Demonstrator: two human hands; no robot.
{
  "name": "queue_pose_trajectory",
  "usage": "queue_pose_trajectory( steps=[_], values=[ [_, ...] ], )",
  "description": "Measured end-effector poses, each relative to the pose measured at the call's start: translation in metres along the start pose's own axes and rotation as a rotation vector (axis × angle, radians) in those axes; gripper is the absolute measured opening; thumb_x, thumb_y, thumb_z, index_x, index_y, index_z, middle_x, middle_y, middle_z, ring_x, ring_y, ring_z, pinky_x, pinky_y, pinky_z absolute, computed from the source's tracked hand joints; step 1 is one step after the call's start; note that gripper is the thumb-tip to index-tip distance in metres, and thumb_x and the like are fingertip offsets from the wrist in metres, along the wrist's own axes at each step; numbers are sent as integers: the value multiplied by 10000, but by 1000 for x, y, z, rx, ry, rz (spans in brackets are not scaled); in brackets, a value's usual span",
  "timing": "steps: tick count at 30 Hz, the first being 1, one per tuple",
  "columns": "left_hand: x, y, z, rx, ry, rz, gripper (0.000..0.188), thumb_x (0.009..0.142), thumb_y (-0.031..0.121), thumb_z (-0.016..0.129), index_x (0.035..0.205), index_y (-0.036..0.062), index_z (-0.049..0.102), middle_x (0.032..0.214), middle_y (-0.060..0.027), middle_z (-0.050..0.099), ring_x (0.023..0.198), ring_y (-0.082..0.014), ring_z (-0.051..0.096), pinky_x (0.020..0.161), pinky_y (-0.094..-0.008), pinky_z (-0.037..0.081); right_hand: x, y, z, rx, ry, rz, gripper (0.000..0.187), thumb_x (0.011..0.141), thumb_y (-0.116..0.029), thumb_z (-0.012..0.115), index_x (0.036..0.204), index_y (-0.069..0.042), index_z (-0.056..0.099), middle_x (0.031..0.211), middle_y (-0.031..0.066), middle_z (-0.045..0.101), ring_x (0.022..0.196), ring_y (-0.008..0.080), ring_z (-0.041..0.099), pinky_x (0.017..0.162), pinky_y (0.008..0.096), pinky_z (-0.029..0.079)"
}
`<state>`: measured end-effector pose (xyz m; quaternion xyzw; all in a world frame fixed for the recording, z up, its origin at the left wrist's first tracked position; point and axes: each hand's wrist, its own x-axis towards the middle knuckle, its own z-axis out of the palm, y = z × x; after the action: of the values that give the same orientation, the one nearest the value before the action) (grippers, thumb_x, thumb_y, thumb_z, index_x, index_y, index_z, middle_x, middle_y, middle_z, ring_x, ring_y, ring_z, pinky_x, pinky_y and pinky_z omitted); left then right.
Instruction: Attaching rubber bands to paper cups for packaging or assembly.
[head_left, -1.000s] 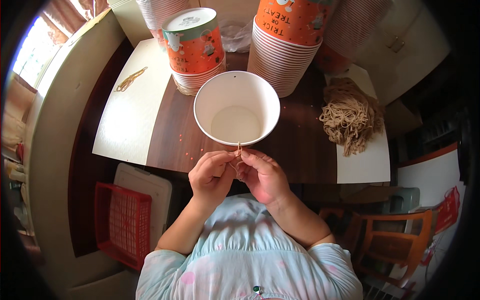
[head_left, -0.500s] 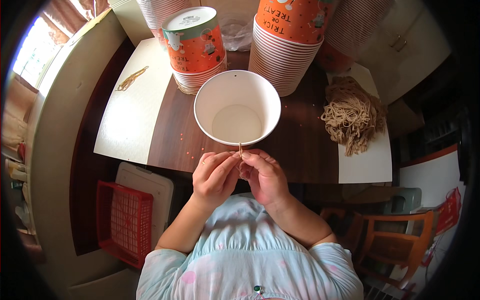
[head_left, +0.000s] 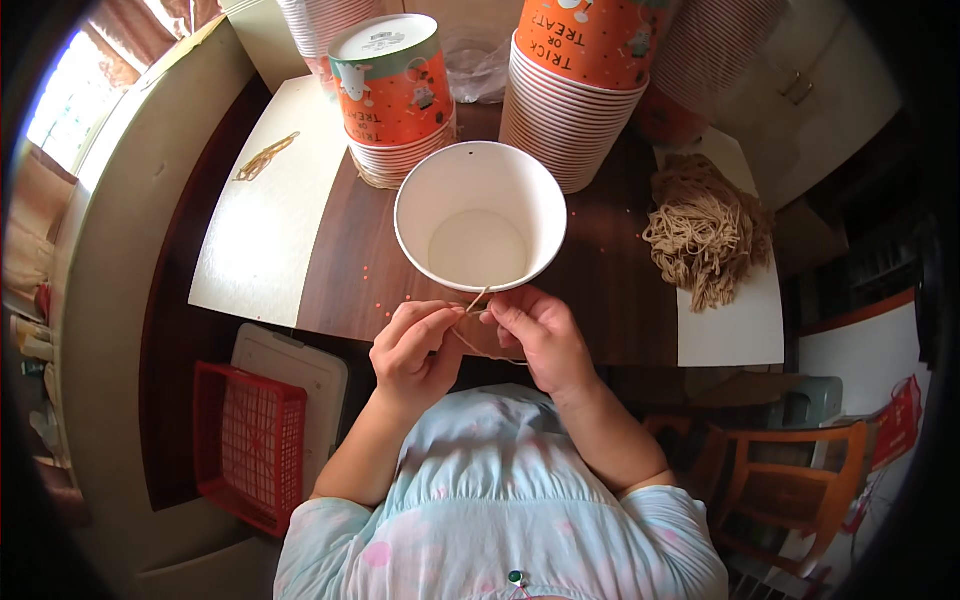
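A white-lined paper bucket (head_left: 478,215) stands upright near the table's front edge, its mouth toward me. A small hole shows in its far wall. From the near rim hangs a thin tan cord (head_left: 481,297), running down between my hands. My left hand (head_left: 415,345) is closed, pinching the cord between thumb and fingertips just below the rim. Close beside it, my right hand (head_left: 540,330) is closed too, thumb against forefinger, on the cord at the rim. A length of the cord trails across below both hands. Fingertips hide part of where it crosses.
Nested stacks of orange paper buckets stand upside down at the back left (head_left: 392,90) and back right (head_left: 580,90). A heap of tan cords (head_left: 708,225) lies at right, a few loose cords (head_left: 266,157) at left. A red plastic basket (head_left: 250,445) and wooden chair (head_left: 795,480) are below table level.
My hands have moved slightly apart, and the cord now slants between them with a strand showing below. The bucket has shifted a little to the right.
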<state>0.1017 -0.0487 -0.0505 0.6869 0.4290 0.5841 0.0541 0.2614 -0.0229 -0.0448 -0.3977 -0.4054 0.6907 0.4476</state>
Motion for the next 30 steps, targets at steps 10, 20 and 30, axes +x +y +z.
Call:
queue_pose_trajectory(
  steps=[10, 20, 30],
  values=[
    [3, 9, 0, -76, -40, -152, 193, 700, -120, 623, 856, -8, 643, 784, -104, 657, 685, -208, 642, 603, -271, 510, 2, -10, -1, -581, 164, -304, 142, 898, -111, 606, 885, 30, 596, 783, 179, 650, 703, 274, 639, 635, 348, 496],
    [4, 9, -6, -297, -91, -312, 153, 773, -109, 612, 906, -37, 630, 854, -114, 662, 775, -192, 645, 699, -257, 499, -1, -13, 0, -716, 202, -620, 173, 839, -84, 660, 987, -14, 603, 929, 137, 626, 739, 270, 624, 615, 340, 490],
    [-11, 13, -29, -1429, -153, -1047, 286, 957, 93, 400, 1209, -21, 472, 1009, -173, 642, 763, -225, 661, 641, -296, 534, 11, -28, 1, -1165, -193, -1192, 324, 657, 1, 722, 964, -79, 656, 1147, 107, 571, 714, 177, 556, 653, 320, 434]
  ],
)
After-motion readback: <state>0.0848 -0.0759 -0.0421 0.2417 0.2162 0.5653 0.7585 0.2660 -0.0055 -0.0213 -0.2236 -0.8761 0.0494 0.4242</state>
